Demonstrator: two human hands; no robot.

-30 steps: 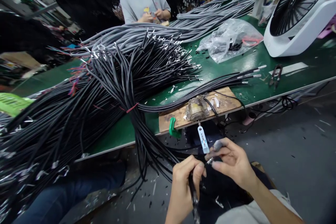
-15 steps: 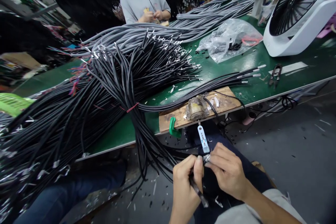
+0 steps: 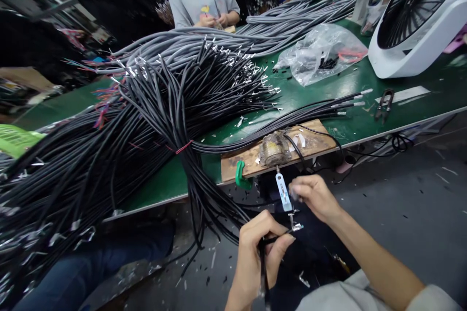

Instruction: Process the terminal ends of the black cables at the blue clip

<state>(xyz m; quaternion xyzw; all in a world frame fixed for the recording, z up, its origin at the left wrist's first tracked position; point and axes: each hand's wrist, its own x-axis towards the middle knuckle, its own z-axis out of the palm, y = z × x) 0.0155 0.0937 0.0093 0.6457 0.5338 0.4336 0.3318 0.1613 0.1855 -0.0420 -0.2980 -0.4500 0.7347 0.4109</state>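
Observation:
My left hand [image 3: 260, 248] is closed round a black cable [image 3: 272, 239], pinched between thumb and fingers near its end. The cable's stripped silvery end [image 3: 297, 227] sticks out to the right of my thumb. My right hand [image 3: 315, 197] is raised above and to the right of that end, apart from it. Its fingers are pressed together, with a blurred greyish bit at the tips that I cannot make out. Just left of these fingertips, a light blue slotted blade-like piece [image 3: 281, 188] points down from a taped motor-like block [image 3: 274, 149].
Under the block lies a wooden board [image 3: 237, 165], with a green clamp [image 3: 242, 175] at its edge. Bundled black cables [image 3: 182, 121] cover the green table's left side. Snips [image 3: 384, 105], a plastic bag [image 3: 321, 53] and a white fan [image 3: 408, 58] are right. Across sits a person [image 3: 204, 2].
My right hand has come away from the cable end and moved up and to the right. The silvery end is now exposed beside my left thumb, which still grips the cable.

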